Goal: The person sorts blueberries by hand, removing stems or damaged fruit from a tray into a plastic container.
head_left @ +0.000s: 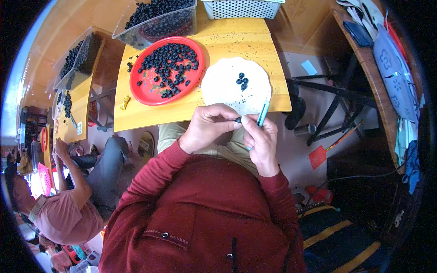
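My left hand [210,126] pinches a small dark round piece [238,120] between thumb and fingertips, in front of the white plate's near edge. Beside it, my right hand [260,136] has its fingers closed around a slim light-blue knife [263,113] whose narrow pale tip points up and away. The right thumb meets the dark piece. Several similar dark round pieces [241,81] lie on the white scalloped plate [218,86], with dark crumbs around them. To the left, a red round tray [136,91] carries a heap of these pieces.
Behind the tray stands a clear bin [157,34] full of dark pieces, next to a white perforated basket [241,10]. A yellow wrapper [125,103] lies on the wooden table [150,119]. Another person [68,214] sits at a table on the left. A red fly swatter [317,157] is on the right.
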The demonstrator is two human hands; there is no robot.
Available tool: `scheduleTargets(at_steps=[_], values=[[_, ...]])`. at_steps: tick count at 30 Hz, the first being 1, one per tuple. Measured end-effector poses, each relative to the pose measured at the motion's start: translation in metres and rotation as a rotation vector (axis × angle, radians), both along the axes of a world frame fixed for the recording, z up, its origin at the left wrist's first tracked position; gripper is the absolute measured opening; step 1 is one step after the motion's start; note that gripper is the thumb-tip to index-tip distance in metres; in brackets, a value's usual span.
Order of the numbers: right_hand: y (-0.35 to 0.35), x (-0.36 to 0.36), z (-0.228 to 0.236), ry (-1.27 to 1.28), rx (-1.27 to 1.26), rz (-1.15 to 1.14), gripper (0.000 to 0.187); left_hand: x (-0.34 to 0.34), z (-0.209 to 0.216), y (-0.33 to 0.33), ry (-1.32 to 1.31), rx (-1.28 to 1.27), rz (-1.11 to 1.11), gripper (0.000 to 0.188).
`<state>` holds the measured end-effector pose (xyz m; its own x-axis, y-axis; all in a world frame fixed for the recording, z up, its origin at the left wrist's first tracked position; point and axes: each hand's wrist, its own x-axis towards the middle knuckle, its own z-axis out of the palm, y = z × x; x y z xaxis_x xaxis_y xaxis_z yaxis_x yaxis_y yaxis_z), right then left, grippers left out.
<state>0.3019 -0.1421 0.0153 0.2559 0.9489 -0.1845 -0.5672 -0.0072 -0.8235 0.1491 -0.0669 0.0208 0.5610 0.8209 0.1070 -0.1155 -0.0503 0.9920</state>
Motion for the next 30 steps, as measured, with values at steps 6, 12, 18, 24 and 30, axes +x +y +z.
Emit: scheduleTargets(at_steps=[6,12,18,24,30], values=[[-0.001,0.002,-0.002,-0.034,0.023,0.014,0.014,0.001,-0.004,0.0,-0.017,0.026,-0.001,0.016],[0.0,0.006,-0.002,-0.051,0.017,0.036,0.011,0.001,-0.006,0.001,0.006,0.074,-0.003,0.015],[0.0,0.01,-0.003,0.026,-0.028,0.04,0.012,-0.001,-0.007,0.002,0.005,0.016,-0.035,0.016],[-0.005,0.011,-0.004,-0.133,-0.011,0.057,0.019,-0.002,-0.007,0.003,-0.035,0.017,-0.035,0.015],[-0.01,0.015,-0.001,-0.464,0.022,0.061,0.027,-0.005,-0.011,0.005,-0.036,0.032,-0.038,0.015]])
